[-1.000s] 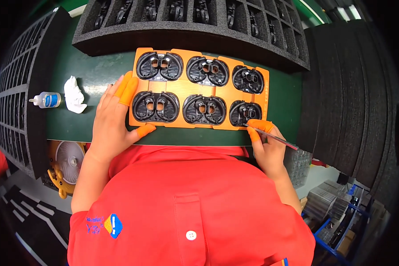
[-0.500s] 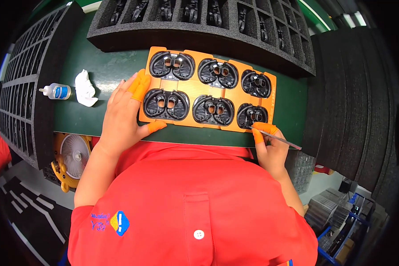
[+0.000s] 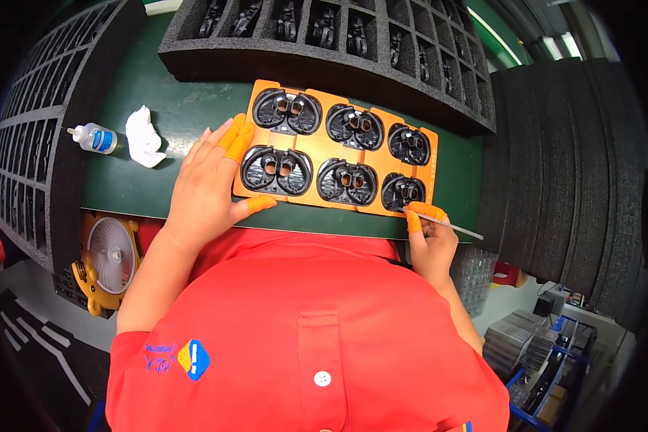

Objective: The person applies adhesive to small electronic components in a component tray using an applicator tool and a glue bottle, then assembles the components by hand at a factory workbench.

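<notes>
An orange tray (image 3: 309,142) lies on the green table, with several black plastic parts in its recesses, each having two round openings. My left hand (image 3: 207,180), with orange finger covers, holds the tray's left end, thumb on the front edge and fingers along the side. In my right hand (image 3: 432,241) a thin grey stick-like tool (image 3: 462,231) is pinched between orange-covered thumb and forefinger. Its inner end is at the lower edge of the front-right black part (image 3: 402,191); the exact tip is too small to make out.
Behind the tray stands a dark foam box (image 3: 324,68) with black parts in compartments. Another compartment box (image 3: 32,144) is at the left. A white dropper bottle (image 3: 95,138) and crumpled white tissue (image 3: 144,137) lie between. Dark foam stacks (image 3: 554,173) rise at the right.
The whole view has shifted slightly. Both hands keep their places on the tray and tool, and the tool stays at the front-right part with little visible movement.
</notes>
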A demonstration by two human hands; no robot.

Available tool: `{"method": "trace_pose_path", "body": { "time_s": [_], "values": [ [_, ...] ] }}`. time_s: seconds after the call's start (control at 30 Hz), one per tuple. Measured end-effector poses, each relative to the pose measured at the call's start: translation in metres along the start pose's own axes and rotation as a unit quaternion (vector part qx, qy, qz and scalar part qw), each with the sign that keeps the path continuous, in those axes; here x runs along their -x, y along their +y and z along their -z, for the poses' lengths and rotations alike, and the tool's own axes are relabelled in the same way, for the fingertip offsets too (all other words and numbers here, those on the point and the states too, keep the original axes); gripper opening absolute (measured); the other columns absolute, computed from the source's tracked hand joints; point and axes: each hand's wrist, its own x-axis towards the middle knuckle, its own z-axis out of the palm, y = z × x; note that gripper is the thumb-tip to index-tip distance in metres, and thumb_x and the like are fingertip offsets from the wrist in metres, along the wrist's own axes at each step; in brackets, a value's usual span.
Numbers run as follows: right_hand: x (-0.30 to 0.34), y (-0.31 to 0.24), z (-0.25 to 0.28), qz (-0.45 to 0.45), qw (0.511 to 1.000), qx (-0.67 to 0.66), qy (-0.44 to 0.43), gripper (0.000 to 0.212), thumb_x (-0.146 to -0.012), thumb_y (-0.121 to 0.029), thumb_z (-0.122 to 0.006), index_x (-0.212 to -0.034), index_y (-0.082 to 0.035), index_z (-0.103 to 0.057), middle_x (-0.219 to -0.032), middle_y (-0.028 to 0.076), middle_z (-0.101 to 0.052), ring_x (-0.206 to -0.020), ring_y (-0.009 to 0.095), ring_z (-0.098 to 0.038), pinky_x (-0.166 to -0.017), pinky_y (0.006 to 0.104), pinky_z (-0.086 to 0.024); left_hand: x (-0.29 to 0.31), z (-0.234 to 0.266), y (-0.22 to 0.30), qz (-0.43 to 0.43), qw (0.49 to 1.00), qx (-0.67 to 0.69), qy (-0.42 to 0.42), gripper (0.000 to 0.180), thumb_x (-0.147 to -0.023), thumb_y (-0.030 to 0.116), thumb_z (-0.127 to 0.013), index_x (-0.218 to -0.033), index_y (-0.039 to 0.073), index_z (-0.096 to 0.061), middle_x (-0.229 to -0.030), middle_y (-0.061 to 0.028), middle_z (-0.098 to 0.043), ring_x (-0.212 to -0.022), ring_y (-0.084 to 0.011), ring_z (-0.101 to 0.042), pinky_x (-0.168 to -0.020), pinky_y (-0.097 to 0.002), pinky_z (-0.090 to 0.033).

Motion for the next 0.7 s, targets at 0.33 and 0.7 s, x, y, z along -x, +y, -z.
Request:
{"method": "trace_pose_path", "body": {
  "time_s": [0.33,0.7],
  "values": [
    [0.003,0.013,-0.003,0.071,0.996,0.051,-0.001,0.014,-0.093,0.002,-0.071,-0.106,0.003,-0.067,-0.094,0.008,-0.071,-0.075,0.009,-0.067,-0.064,0.0215,-0.051,0.001,-0.001,-0.002,-0.005,1.0,-0.002,-0.012,0.097,-0.066,0.037,-0.091,-0.145,0.002,-0.048,-0.15,-0.0195,-0.051,-0.141,-0.0385,-0.046,-0.12,-0.0545,-0.032],
    [0.002,0.008,-0.006,0.145,0.988,0.049,0.018,0.015,-0.091,0.003,-0.071,-0.106,0.002,-0.069,-0.093,0.011,-0.073,-0.078,0.017,-0.073,-0.068,0.0277,-0.057,-0.001,-0.001,0.002,-0.005,1.0,-0.003,0.003,0.09,-0.066,0.036,-0.092,-0.138,0.0,-0.053,-0.143,-0.0212,-0.056,-0.14,-0.0374,-0.047,-0.119,-0.0539,-0.033]
  ]
}}
